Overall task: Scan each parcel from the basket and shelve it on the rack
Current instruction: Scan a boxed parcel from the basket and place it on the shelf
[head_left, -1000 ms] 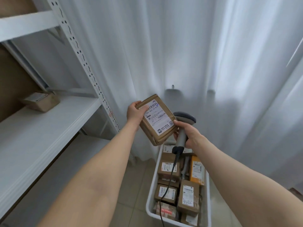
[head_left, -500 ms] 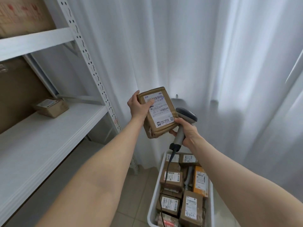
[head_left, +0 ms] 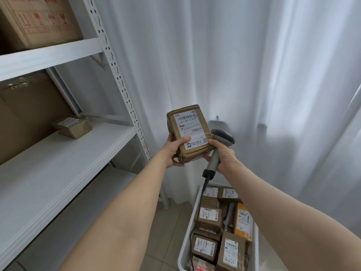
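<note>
Basket: at our feet to the lower right we see a white basket (head_left: 182,255) on the tiled floor, packed with labelled parcels (head_left: 210,217).
Cable: a dark cable (head_left: 203,189) drops from the scanner handle into the basket along its left wall.
Left hand: our left arm reaches forward. The left hand (head_left: 174,151) grips the near left corner of the held parcel (head_left: 190,133), thumb across the label and fingers beneath.
Right hand: the right hand (head_left: 224,155) is wrapped round the scanner (head_left: 223,136) handle and touches the parcel's near right corner.
Parcel: we hold it in the air above the basket, label facing us. Its long axis runs away from us, barcode at the far end.
Scanner: its head sits just right of the parcel.
Rack: the white rack (head_left: 117,75) stands to our left, its perforated post between the parcel and the shelf (head_left: 58,163).
On the shelf: a small box (head_left: 73,127) sits at the back.
Curtain: a white curtain (head_left: 234,55) hangs behind everything.
</note>
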`<action>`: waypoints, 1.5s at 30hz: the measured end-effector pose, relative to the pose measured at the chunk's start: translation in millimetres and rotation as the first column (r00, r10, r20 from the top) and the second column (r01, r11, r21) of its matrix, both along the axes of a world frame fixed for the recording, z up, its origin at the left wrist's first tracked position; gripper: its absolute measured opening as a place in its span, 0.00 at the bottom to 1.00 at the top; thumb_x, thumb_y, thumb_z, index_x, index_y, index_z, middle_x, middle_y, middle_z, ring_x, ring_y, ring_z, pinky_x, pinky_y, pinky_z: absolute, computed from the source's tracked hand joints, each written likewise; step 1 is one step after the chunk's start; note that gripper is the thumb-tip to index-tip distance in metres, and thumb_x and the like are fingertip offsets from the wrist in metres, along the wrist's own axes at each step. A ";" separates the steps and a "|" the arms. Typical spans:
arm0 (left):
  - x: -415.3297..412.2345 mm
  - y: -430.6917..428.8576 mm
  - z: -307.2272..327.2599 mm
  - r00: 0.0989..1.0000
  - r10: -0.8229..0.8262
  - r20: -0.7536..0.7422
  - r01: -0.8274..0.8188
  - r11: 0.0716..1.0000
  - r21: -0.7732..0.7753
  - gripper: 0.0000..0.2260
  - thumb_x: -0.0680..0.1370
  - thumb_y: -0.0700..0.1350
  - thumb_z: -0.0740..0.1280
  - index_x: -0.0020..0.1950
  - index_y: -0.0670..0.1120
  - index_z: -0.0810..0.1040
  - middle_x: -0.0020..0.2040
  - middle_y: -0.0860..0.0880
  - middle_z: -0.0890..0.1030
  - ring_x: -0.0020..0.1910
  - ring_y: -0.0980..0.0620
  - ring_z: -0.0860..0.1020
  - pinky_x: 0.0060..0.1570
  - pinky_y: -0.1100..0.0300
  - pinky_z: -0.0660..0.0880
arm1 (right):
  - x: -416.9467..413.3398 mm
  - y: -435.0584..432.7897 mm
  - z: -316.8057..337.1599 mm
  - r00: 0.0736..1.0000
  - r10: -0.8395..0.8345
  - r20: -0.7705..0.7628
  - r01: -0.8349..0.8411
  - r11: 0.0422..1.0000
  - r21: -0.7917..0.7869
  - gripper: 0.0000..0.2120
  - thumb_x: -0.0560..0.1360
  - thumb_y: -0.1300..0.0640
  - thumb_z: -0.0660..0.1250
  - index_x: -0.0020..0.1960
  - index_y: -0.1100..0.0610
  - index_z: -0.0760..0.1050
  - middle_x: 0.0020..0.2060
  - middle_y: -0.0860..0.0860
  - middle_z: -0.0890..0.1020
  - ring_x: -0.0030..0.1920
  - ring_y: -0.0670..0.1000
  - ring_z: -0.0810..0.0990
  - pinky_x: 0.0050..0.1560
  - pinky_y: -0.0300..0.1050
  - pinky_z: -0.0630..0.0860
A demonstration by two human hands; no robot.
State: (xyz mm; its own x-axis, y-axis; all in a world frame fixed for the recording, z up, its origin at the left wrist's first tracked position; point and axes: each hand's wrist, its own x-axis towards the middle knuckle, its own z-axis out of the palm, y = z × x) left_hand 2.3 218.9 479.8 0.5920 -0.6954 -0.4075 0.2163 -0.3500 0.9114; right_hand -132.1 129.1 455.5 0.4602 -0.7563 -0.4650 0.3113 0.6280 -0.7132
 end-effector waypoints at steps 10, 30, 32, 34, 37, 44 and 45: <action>24.8 24.7 -12.7 0.989 0.144 0.033 -0.144 0.990 -0.005 0.26 0.73 0.47 0.72 0.68 0.61 0.68 0.53 0.48 0.82 0.49 0.45 0.79 0.44 0.50 0.74 | 3.6 2.4 23.9 0.948 0.297 -0.114 -0.313 0.935 -0.165 0.04 0.76 0.61 0.68 0.49 0.61 0.75 0.31 0.57 0.79 0.24 0.49 0.75 0.28 0.40 0.77; 40.5 41.9 -13.9 0.987 0.159 0.023 -0.157 0.986 -0.048 0.27 0.75 0.40 0.71 0.71 0.53 0.67 0.58 0.44 0.80 0.50 0.44 0.81 0.45 0.49 0.79 | 16.2 20.8 63.1 0.835 0.517 -0.187 -0.548 0.810 -0.210 0.07 0.76 0.61 0.64 0.40 0.59 0.69 0.30 0.54 0.76 0.23 0.46 0.72 0.26 0.36 0.74; 39.8 42.5 -13.3 0.986 0.163 0.022 -0.162 0.986 -0.046 0.27 0.75 0.40 0.71 0.71 0.53 0.68 0.58 0.44 0.80 0.49 0.44 0.81 0.46 0.49 0.79 | 15.1 21.2 66.2 0.830 0.519 -0.205 -0.556 0.803 -0.216 0.08 0.77 0.61 0.64 0.40 0.59 0.70 0.29 0.54 0.76 0.23 0.46 0.72 0.26 0.36 0.74; 39.0 43.5 -13.0 0.986 0.166 0.017 -0.165 0.985 -0.042 0.28 0.74 0.40 0.71 0.71 0.54 0.67 0.58 0.44 0.80 0.50 0.43 0.81 0.48 0.47 0.79 | 13.9 21.3 68.7 0.819 0.525 -0.231 -0.570 0.792 -0.221 0.07 0.76 0.60 0.64 0.40 0.59 0.70 0.29 0.54 0.76 0.23 0.47 0.72 0.26 0.36 0.74; 37.6 46.0 -11.7 0.985 0.173 0.012 -0.173 0.984 -0.035 0.28 0.74 0.40 0.71 0.72 0.54 0.68 0.57 0.44 0.81 0.50 0.43 0.81 0.49 0.46 0.79 | 11.7 21.7 72.0 0.802 0.531 -0.274 -0.591 0.772 -0.233 0.07 0.76 0.60 0.65 0.40 0.58 0.70 0.28 0.53 0.76 0.23 0.47 0.72 0.27 0.37 0.74; 35.0 55.2 -8.5 0.982 0.186 0.027 -0.186 0.982 -0.001 0.27 0.74 0.43 0.72 0.70 0.56 0.69 0.55 0.45 0.82 0.52 0.42 0.81 0.55 0.41 0.76 | 8.4 25.4 81.0 0.769 0.561 -0.306 -0.633 0.733 -0.247 0.06 0.76 0.59 0.65 0.41 0.58 0.71 0.28 0.53 0.76 0.24 0.47 0.72 0.28 0.37 0.74; 35.3 57.0 -8.8 0.982 0.187 0.027 -0.187 0.982 0.002 0.27 0.74 0.44 0.72 0.70 0.56 0.69 0.55 0.45 0.82 0.52 0.42 0.81 0.56 0.40 0.75 | 8.6 26.7 81.8 0.767 0.562 -0.309 -0.636 0.731 -0.248 0.06 0.76 0.59 0.64 0.41 0.58 0.71 0.27 0.53 0.76 0.24 0.47 0.72 0.28 0.37 0.74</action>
